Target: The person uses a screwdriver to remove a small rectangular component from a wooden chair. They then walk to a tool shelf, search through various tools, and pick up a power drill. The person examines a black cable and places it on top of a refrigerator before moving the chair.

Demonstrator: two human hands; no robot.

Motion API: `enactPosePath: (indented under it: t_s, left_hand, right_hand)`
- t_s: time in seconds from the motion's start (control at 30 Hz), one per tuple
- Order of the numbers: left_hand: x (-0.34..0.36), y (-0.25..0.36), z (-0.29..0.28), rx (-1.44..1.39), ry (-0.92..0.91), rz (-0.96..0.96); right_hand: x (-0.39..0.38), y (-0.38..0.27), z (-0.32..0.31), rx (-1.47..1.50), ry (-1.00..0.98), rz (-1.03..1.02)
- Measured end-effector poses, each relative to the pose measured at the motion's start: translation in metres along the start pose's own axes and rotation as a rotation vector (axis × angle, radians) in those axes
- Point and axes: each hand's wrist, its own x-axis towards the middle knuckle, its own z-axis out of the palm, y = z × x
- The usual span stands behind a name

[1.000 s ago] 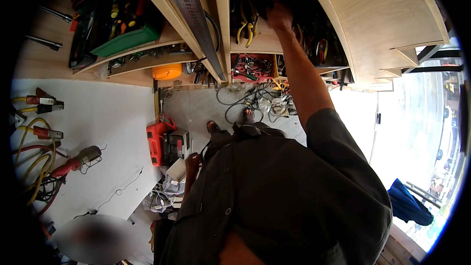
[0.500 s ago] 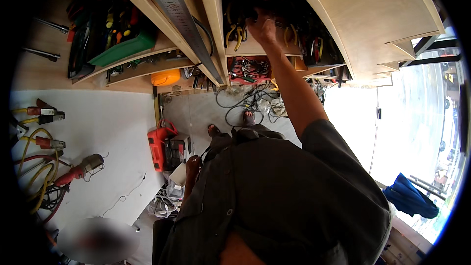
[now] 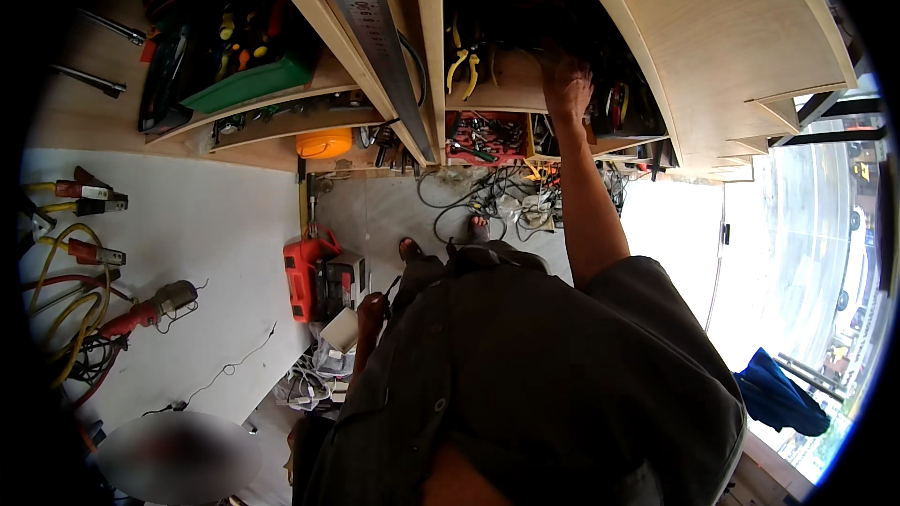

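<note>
My right hand [image 3: 568, 89] reaches into a shadowed shelf compartment [image 3: 516, 84] at the far side. It lies over the spot where a second yellow-handled pair of pliers showed before; its fingertips are in the dark, so their grip is hidden. Left of it, a pair of pliers [image 3: 465, 70] with yellow handles hangs over the shelf's front. To its right is a dark holder of tools [image 3: 619, 103] with red and yellow handles. Down by my left side, my left hand [image 3: 372, 307] is closed around a thin dark thing too small to make out.
Upper left, a green bin [image 3: 248, 89] holds several tools beside a long steel ruler [image 3: 361, 9]. Below the compartment sits a red tray [image 3: 487, 136] of small tools. Cables [image 3: 478, 192] tangle on the floor by my feet. A red case [image 3: 305, 276] stands left.
My right hand has moved right inside the compartment, away from the left pliers, and now covers the place of the right pair. My left hand stays low, with a thin thing showing more plainly.
</note>
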Motion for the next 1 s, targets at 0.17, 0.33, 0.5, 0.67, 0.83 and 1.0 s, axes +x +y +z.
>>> enactPosePath:
  t_s: [0.17,0.33,0.5,0.67,0.83,1.0]
  left_hand:
    - [-0.010,-0.030,0.004,0.066,0.068,0.067]
    - [0.001,-0.051,0.012,0.130,0.150,0.464]
    - [0.006,-0.042,0.012,0.115,0.021,0.214]
    - [-0.009,0.018,0.004,0.041,0.004,0.075]
    - [-0.014,0.027,0.003,-0.156,0.028,0.028]
    - [-0.004,-0.001,0.000,0.071,-0.040,0.067]
  right_hand:
    - [0.010,0.014,0.006,0.256,0.142,-0.090]
    - [-0.002,0.019,0.007,0.251,0.127,0.120]
    - [-0.001,0.011,0.004,0.351,0.187,0.011]
    - [0.018,0.021,0.027,0.311,0.106,-0.056]
    - [0.028,0.015,0.012,0.141,-0.183,0.195]
    - [0.034,-0.009,-0.017,0.202,-0.261,0.183]
